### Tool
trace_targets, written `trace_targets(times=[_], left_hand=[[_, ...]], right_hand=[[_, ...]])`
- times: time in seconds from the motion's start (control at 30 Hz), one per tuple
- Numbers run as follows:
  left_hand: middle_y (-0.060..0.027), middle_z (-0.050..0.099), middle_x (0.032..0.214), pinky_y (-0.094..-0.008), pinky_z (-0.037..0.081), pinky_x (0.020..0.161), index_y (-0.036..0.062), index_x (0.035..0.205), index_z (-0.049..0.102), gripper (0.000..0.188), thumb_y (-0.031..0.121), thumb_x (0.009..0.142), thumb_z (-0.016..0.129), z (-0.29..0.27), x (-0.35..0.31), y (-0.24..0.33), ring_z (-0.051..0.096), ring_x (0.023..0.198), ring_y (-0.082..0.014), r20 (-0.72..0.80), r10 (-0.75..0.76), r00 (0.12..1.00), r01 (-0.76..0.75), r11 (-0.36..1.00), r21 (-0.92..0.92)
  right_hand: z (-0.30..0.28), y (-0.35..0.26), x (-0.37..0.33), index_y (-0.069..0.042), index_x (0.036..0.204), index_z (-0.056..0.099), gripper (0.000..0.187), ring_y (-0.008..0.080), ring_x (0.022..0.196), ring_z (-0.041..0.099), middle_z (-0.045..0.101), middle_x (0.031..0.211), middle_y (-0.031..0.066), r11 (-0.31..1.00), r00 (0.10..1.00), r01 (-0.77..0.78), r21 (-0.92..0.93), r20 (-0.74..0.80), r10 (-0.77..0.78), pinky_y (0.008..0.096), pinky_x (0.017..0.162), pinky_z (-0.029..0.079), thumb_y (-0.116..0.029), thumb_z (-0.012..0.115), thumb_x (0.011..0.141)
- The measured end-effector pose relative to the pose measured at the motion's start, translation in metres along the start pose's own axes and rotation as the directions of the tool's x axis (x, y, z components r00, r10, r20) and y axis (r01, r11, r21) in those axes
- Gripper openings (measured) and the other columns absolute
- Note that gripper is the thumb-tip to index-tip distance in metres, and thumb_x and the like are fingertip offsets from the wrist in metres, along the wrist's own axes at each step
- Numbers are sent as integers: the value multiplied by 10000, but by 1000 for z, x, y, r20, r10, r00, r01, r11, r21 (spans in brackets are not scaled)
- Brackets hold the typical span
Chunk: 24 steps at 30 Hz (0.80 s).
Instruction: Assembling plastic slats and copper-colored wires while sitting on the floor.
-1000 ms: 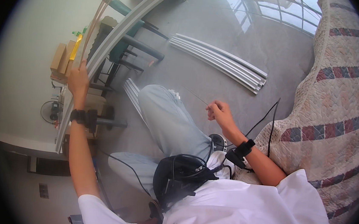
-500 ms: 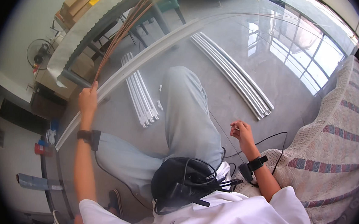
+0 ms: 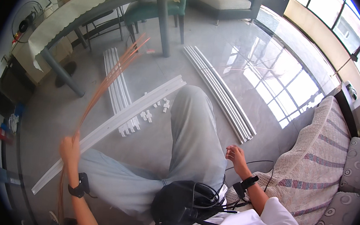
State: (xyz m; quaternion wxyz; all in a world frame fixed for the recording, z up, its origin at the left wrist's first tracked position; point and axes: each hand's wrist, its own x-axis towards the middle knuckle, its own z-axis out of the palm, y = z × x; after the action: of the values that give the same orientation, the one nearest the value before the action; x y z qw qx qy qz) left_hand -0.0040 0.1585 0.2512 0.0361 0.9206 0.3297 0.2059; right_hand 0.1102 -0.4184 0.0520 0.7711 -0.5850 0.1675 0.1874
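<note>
My left hand (image 3: 70,150) is closed around a bundle of thin copper-coloured rods (image 3: 102,84). They fan apart at the upper end, and their lower part runs down beside my forearm. Next to that hand a long white channel rail (image 3: 119,118) lies slantwise, from the lower left to my raised knee; whether the hand touches it I cannot tell. My right hand (image 3: 236,159) hovers by the right side of my leg, fingers loosely bent and apart, with nothing visible in them. Small white plastic clips (image 3: 147,115) are scattered on the floor beyond the rail.
White rails lie on the floor in a left stack (image 3: 119,92) and a right stack (image 3: 220,94). Beyond stand a cloth-covered table (image 3: 86,5) and a green chair (image 3: 154,11). A quilted sofa cover (image 3: 312,167) is at my right. A black pouch with cables (image 3: 180,204) rests at my lap.
My left hand has moved down and left with the rods, whose upper ends now sit lower. The view has tilted, showing more of the far floor and the clips. My right hand stays beside my leg.
</note>
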Motion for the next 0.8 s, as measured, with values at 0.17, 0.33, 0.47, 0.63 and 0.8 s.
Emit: trace_targets(times=[0.17, 0.33, 0.47, 0.63, 0.8], left_hand=[[-205, 444, 513, -433, 355, 519, -69, 596, 523, 596, 458, 875, 536, 3, -5, -21, 470, 486, -312, 91, -25, 996, 38, 988, -148], [-188, 440, 490, -419, 346, 501, -52, 577, 527, 565, 441, 851, 562, -4, -14, -25, 473, 455, -284, 92, -39, 995, 60, 970, -234], [-184, 452, 492, -431, 348, 501, -28, 545, 515, 561, 446, 839, 571, -7, -21, -30, 508, 467, -318, 79, -8, 997, 27, 970, -243], [-186, 455, 494, -427, 357, 508, -31, 564, 536, 550, 448, 832, 574, -7, -31, -41, 493, 461, -309, 57, -55, 997, 67, 967, -248], [-185, 460, 497, -426, 371, 518, -44, 580, 545, 549, 442, 835, 567, -8, -19, -47, 491, 464, -300, -13, -99, 995, 91, 952, -292]], right_hand=[[53, -68, 2, -14, 1034, 567, 286, 120, 725, 575, 562, 765, 15, 954, 930, 273, -122, 286, -230, 272, 718, 467, -267, 486, 929], [141, -172, 16, -13, 1363, 357, 586, 240, 1166, 490, 499, 1240, 127, 769, 612, 612, 185, 506, -608, 389, 985, 407, -397, 486, 939], [203, -216, 13, 11, 1311, 380, 520, 294, 1185, 484, 522, 1219, 166, 692, 565, 383, 612, 438, -700, 421, 1031, 377, -391, 377, 982], [266, -238, 22, -15, 955, 504, 345, 188, 672, 454, 433, 680, 47, 591, 744, 385, 709, 140, -653, 365, 721, 421, -325, 358, 994], [337, -278, 36, -58, 806, 429, 348, 148, 563, 378, 365, 617, 28, 387, 665, 331, 861, 78, -743, 303, 554, 356, -343, 394, 1003]])
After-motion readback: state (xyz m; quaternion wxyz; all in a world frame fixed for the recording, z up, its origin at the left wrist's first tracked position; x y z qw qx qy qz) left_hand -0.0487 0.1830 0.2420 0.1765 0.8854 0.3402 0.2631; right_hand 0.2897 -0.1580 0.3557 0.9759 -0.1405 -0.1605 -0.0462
